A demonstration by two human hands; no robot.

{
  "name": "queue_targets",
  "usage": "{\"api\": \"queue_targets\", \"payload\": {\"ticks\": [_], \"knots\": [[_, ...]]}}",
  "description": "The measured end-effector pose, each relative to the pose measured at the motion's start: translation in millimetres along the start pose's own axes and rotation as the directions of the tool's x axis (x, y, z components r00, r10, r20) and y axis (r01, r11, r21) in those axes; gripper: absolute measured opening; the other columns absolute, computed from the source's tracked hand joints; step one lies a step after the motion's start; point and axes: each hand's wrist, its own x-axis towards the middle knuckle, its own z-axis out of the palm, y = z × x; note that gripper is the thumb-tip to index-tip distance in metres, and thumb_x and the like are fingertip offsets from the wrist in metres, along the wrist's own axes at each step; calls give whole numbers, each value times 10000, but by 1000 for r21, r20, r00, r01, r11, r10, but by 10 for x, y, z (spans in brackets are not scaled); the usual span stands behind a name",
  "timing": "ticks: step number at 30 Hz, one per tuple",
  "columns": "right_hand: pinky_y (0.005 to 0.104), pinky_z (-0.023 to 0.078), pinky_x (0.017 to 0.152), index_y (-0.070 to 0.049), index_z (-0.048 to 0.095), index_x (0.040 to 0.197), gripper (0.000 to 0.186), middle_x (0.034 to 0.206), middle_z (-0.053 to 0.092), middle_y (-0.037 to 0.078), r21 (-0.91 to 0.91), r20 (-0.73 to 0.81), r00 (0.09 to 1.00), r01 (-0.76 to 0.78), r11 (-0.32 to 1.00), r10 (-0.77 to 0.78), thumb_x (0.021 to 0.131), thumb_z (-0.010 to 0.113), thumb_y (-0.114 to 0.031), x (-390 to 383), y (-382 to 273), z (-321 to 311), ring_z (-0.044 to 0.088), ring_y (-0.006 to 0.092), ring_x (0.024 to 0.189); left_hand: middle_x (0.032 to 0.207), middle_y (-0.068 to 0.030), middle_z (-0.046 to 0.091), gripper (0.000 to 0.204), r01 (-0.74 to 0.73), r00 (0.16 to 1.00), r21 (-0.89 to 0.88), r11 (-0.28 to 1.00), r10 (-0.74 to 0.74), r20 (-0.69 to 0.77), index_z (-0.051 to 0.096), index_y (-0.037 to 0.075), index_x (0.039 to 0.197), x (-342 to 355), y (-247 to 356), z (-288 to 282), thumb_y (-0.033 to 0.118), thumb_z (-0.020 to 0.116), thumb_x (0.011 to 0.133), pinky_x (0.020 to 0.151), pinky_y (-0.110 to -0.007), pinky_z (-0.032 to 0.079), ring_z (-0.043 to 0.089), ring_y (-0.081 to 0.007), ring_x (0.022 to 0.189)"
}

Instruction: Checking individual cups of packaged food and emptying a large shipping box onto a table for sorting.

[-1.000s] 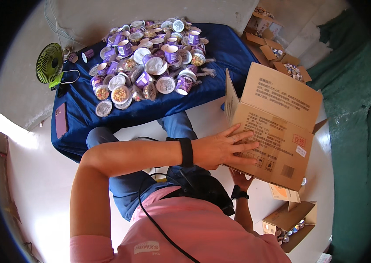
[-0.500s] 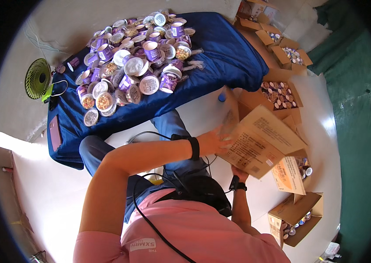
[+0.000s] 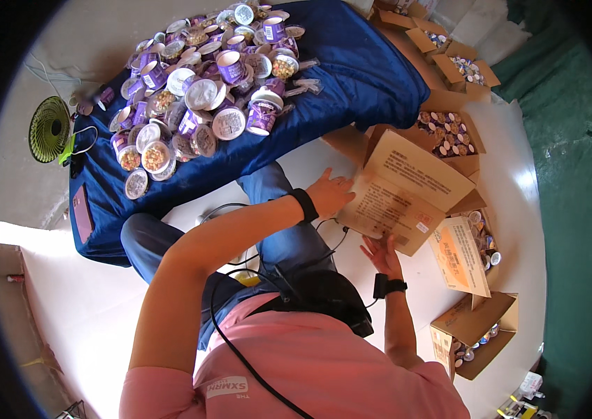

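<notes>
In the head view, your left hand (image 3: 331, 194) reaches across in front of you, fingers spread apart at the left edge of a brown cardboard carton (image 3: 404, 192); whether the fingertips touch it you cannot tell. Your right hand (image 3: 383, 257) is open, palm up and fingers apart, just at the carton's lower edge, and contact there cannot be told either. The carton stands tilted to the right of your knees, off the near right side of the table, its printed side facing you and a flap spread out above that side. You wear a black wristband (image 3: 304, 204) on the left wrist and a black strapped device (image 3: 390, 286) on the right.

Before you, a dark blue cloth (image 3: 362, 63) covers the table, heaped with purple paper cups (image 3: 231, 68) and clear-lidded tubs (image 3: 156, 156) of yellow-orange pieces. A dark red smartphone (image 3: 83, 213) lies at the cloth's left edge, near a green fan (image 3: 49, 129). Beyond the carton, an open box (image 3: 476, 133) holds rows of cups; a smaller box (image 3: 474, 318) of cups sits nearer you, beside a green curtain (image 3: 575, 209).
</notes>
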Motion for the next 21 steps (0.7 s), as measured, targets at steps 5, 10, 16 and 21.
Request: {"api": "queue_targets", "payload": {"ticks": [5,10,16,21], "knots": [[453,378,1016,-113,318,1382,778,1352,468,150,-49,-17,998,-68,996,67,816,560,-589,128,54,-104,432,284,1269,1318,-168,446,502,47,999,-149,988,-51,-19,506,82,1265,-294,-63,-165,186,642,793,1030,-542,307,441,-318,1237],[423,412,960,-111,346,1354,787,1313,517,147,-82,-85,975,-210,974,203,803,528,-644,55,58,-305,472,279,1234,1200,-177,536,562,175,982,-357,918,-188,-1,448,49,1301,-379,-89,-263,164,649,789,909,-433,434,559,-349,1052],[419,404,967,-44,394,1326,766,1378,455,145,-106,-75,942,-333,937,326,850,458,-640,47,24,-414,464,270,1237,1048,-229,607,859,117,906,-694,711,-362,-218,162,85,1457,-59,141,-174,153,665,765,777,-435,491,611,-385,886],[448,397,970,-48,259,1380,791,1346,473,188,-132,-146,922,-377,917,358,865,492,-602,41,23,-223,445,324,1249,952,-246,638,838,55,924,-813,579,-339,-179,201,166,1464,426,213,32,160,670,769,784,-449,484,612,-399,892]]}}
